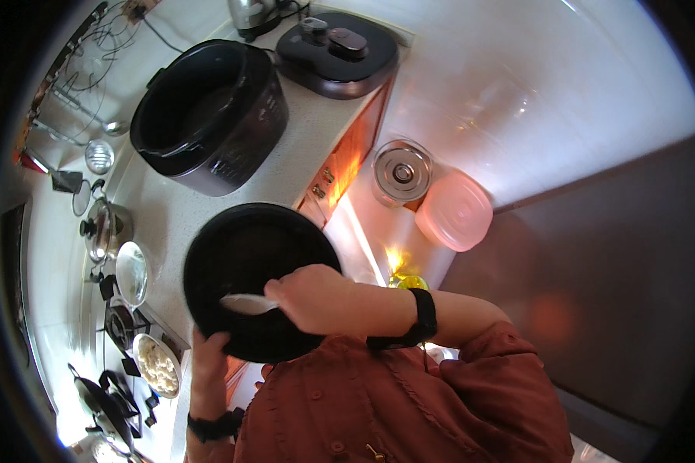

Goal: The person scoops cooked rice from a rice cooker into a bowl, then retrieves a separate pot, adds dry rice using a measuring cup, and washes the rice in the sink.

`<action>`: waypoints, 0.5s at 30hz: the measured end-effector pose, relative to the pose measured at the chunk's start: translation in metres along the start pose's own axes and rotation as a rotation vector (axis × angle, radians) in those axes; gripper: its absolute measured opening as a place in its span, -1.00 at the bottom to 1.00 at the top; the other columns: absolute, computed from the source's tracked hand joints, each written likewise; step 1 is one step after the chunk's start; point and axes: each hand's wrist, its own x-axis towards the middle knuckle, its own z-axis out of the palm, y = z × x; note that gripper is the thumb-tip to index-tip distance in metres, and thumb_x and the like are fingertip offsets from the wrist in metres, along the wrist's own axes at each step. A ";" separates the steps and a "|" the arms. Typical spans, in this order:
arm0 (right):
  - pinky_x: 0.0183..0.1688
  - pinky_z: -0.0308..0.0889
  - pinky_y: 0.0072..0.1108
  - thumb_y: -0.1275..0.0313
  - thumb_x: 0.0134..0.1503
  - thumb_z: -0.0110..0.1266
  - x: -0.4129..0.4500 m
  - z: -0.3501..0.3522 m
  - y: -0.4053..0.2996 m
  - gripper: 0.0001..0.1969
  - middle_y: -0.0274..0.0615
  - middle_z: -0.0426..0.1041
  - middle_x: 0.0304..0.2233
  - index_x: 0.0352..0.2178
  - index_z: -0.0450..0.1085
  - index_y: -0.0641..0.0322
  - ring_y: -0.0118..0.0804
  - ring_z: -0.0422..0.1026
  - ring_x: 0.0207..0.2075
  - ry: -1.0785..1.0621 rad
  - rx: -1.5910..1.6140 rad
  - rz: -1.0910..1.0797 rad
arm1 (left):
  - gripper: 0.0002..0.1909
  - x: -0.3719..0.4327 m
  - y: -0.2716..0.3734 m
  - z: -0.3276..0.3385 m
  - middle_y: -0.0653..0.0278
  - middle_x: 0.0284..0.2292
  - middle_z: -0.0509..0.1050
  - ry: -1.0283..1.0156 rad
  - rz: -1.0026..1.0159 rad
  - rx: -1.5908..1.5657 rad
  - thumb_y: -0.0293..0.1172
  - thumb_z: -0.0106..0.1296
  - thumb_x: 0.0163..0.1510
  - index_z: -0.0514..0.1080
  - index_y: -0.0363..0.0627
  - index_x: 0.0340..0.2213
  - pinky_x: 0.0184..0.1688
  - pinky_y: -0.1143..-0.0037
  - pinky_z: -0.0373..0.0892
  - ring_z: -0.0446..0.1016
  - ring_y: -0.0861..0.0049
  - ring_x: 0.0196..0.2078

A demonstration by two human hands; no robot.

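Observation:
A round black cooking pot (260, 249) is tilted in front of me at the counter's edge. My left hand (211, 347) grips its lower left rim; part of that hand is behind the pot. Over the pot's opening, my right hand (307, 298) is closed around a pale spoon or rice paddle (246, 304), whose blurred blade is inside the pot. What the pot contains is too dark to tell. Behind it stands a black multicooker body (229, 165), open at the top.
A black appliance lid (336, 63) lies on the back counter. To the left are a lidded saucepan (116, 228), a white bowl (132, 275), a bowl of pale food (157, 367) and a gas stove (119, 327). A pink container (457, 214) and a steel-lidded canister (402, 173) stand right.

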 end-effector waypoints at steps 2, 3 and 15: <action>-0.41 0.30 -0.37 0.49 -0.18 -0.09 -0.008 0.006 0.018 -0.85 -0.04 0.39 -0.51 -0.48 0.29 0.26 -0.08 0.39 -0.44 -0.060 -0.146 0.201 | -0.27 0.028 -0.015 0.021 0.11 -0.13 0.25 -0.074 -0.042 0.028 -0.66 -0.27 -0.43 0.06 -0.30 -0.04 -0.03 0.52 0.16 0.22 0.40 -0.06; -0.39 0.31 -0.39 0.48 -0.18 -0.09 -0.013 0.010 0.030 -0.85 -0.07 0.39 -0.48 -0.47 0.31 0.24 -0.10 0.40 -0.43 -0.088 -0.217 0.300 | -0.25 0.040 -0.024 0.033 0.12 -0.13 0.24 -0.080 -0.056 0.039 -0.68 -0.27 -0.45 0.05 -0.29 -0.03 -0.02 0.53 0.15 0.21 0.39 -0.06; -0.34 0.27 -0.55 0.44 -0.24 0.03 -0.112 0.044 0.138 -0.86 -0.19 0.43 -0.44 -0.54 0.44 0.14 -0.22 0.37 -0.34 -0.199 -0.501 0.881 | -0.15 0.140 -0.080 0.147 0.10 -0.13 0.20 -0.505 -0.134 0.103 -0.79 -0.35 -0.51 0.00 -0.09 -0.01 -0.10 0.50 0.26 0.21 0.27 -0.07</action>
